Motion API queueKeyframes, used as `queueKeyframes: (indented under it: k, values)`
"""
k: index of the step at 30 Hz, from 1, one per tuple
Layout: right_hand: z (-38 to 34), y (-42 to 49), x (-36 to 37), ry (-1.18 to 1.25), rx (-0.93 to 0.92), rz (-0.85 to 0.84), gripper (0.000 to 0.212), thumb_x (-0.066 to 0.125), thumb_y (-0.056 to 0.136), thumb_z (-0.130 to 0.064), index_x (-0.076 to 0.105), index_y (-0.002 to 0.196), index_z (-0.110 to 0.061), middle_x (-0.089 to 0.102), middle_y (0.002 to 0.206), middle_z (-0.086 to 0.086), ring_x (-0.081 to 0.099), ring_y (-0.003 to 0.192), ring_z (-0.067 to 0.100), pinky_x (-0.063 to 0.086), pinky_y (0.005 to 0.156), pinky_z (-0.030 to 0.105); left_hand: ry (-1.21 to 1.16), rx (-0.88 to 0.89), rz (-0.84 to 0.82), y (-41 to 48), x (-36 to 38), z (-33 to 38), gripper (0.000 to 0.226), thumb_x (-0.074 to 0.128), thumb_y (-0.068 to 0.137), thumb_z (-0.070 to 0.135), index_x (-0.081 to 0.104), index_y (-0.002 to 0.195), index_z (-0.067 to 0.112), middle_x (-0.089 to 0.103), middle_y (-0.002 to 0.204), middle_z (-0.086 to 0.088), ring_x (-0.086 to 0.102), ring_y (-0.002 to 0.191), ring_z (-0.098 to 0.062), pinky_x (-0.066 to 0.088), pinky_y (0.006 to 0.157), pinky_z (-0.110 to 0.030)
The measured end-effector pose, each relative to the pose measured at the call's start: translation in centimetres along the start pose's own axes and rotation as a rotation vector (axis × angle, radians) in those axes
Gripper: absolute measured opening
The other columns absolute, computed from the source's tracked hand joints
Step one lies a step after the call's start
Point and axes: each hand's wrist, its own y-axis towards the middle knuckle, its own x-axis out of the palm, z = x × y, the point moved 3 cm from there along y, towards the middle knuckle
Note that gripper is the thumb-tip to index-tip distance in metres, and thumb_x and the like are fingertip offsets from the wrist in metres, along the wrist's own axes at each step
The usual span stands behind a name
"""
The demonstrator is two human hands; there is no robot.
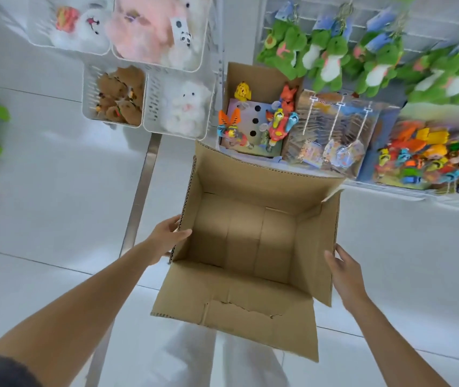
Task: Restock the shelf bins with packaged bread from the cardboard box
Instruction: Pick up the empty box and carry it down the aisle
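Faces shelf bins (90, 90) of plush toys (119, 99) at 11 o'clock. Clamps the left hand (166, 237), grip holding cardboard, on the 9 o'clock wall of the centred cardboard box (246, 241), thumb inside. Lays the right hand (342, 272), grip wide, against the 3 o'clock flap.

My left hand (166, 237) grips the left wall of the cardboard box (247, 241), thumb inside; my right hand (344, 270) lies flat against its right wall. Beyond my left hand hang white bins (90, 89) of plush toys (119, 99).
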Motion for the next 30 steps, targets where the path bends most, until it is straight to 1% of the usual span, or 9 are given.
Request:
queueKeyframes:
  k: [3, 7, 10, 15, 18, 21, 24, 26, 30]
  values:
    - [2.6, 2.9, 1.3, 0.001, -0.034, 0.007, 0.017, 0.051, 0.095, -0.035, 0.064, 0.095, -0.046, 0.067, 0.085, 0.015, 0.055, 0.070, 0.021, 0.045, 0.069, 0.033, -0.011, 0.014, -0.020, 3.4, 1.7, -1.9, 0.036, 0.065, 0.093, 0.020, 0.059, 0.128, 0.031, 0.065, 0.124, -0.001, 0.060, 0.107, -0.029, 0.050, 0.089, -0.049]
    - [5.8, 6.5, 3.0, -0.013, -0.085, 0.020, 0.016, 0.050, 0.095, -0.036, 0.063, 0.094, -0.045, 0.064, 0.090, 0.023, 0.053, 0.069, 0.020, 0.044, 0.068, 0.034, -0.040, 0.046, -0.036, 7.1, 3.5, -3.9, 0.027, 0.063, 0.095, 0.019, 0.060, 0.113, 0.038, 0.067, 0.114, 0.006, 0.061, 0.101, -0.023, 0.050, 0.089, -0.045]
    - [7.8, 7.8, 4.0, 0.003, -0.104, 0.051, 0.016, 0.049, 0.096, -0.034, 0.063, 0.095, -0.041, 0.061, 0.088, 0.025, 0.049, 0.069, 0.019, 0.041, 0.069, 0.032, -0.034, 0.100, -0.057, 9.1, 4.5, -4.7, 0.029, 0.062, 0.095, 0.017, 0.061, 0.115, 0.038, 0.067, 0.113, 0.004, 0.060, 0.095, -0.019, 0.047, 0.082, -0.038]
    - [9.5, 8.3, 5.3, 0.007, -0.122, 0.094, 0.014, 0.047, 0.095, -0.035, 0.059, 0.100, -0.029, 0.058, 0.080, 0.024, 0.046, 0.067, 0.021, 0.041, 0.070, 0.033, -0.037, 0.154, -0.047, 11.4, 4.8, -5.3, 0.038, 0.063, 0.094, 0.015, 0.060, 0.124, 0.039, 0.067, 0.118, 0.007, 0.059, 0.096, -0.018, 0.043, 0.081, -0.038]
    - [9.6, 8.9, 5.8, 0.026, -0.117, 0.103, 0.017, 0.048, 0.096, -0.035, 0.060, 0.106, -0.034, 0.059, 0.081, 0.024, 0.047, 0.067, 0.020, 0.042, 0.069, 0.032, -0.040, 0.160, -0.039, 12.5, 5.0, -5.4, 0.046, 0.065, 0.093, 0.017, 0.055, 0.132, 0.040, 0.065, 0.124, 0.008, 0.059, 0.099, -0.017, 0.043, 0.081, -0.036]
    - [9.5, 9.5, 6.3, 0.029, -0.124, 0.115, 0.020, 0.050, 0.096, -0.034, 0.060, 0.113, -0.033, 0.063, 0.080, 0.013, 0.050, 0.071, 0.015, 0.043, 0.074, 0.032, -0.058, 0.172, -0.060, 12.8, 5.4, -5.5, 0.047, 0.064, 0.093, 0.017, 0.054, 0.133, 0.042, 0.063, 0.130, 0.009, 0.058, 0.101, -0.013, 0.043, 0.080, -0.034]
    - [9.5, 9.4, 6.7, 0.043, -0.131, 0.129, 0.022, 0.050, 0.096, -0.032, 0.060, 0.116, -0.032, 0.058, 0.072, -0.005, 0.047, 0.066, 0.008, 0.040, 0.072, 0.027, -0.081, 0.167, -0.067, 12.7, 5.3, -5.7, 0.049, 0.062, 0.094, 0.015, 0.052, 0.135, 0.040, 0.063, 0.130, 0.010, 0.059, 0.104, -0.013, 0.044, 0.082, -0.034]
    - [9.8, 9.4, 6.8, 0.061, -0.132, 0.133, 0.025, 0.049, 0.097, -0.032, 0.060, 0.119, -0.032, 0.059, 0.074, -0.012, 0.048, 0.065, 0.002, 0.040, 0.073, 0.024, -0.084, 0.162, -0.060, 12.6, 5.1, -5.9, 0.049, 0.062, 0.094, 0.014, 0.052, 0.137, 0.037, 0.064, 0.130, 0.008, 0.059, 0.101, -0.014, 0.043, 0.081, -0.035]
    - [10.1, 9.9, 6.7, 0.019, -0.103, 0.127, 0.040, 0.049, 0.093, -0.042, 0.056, 0.128, -0.024, 0.052, 0.073, -0.018, 0.048, 0.068, 0.000, 0.037, 0.081, 0.027, -0.054, 0.116, -0.018, 11.9, 5.2, -6.3, 0.048, 0.063, 0.094, 0.013, 0.053, 0.137, 0.033, 0.065, 0.126, 0.006, 0.062, 0.098, -0.015, 0.050, 0.072, -0.027]
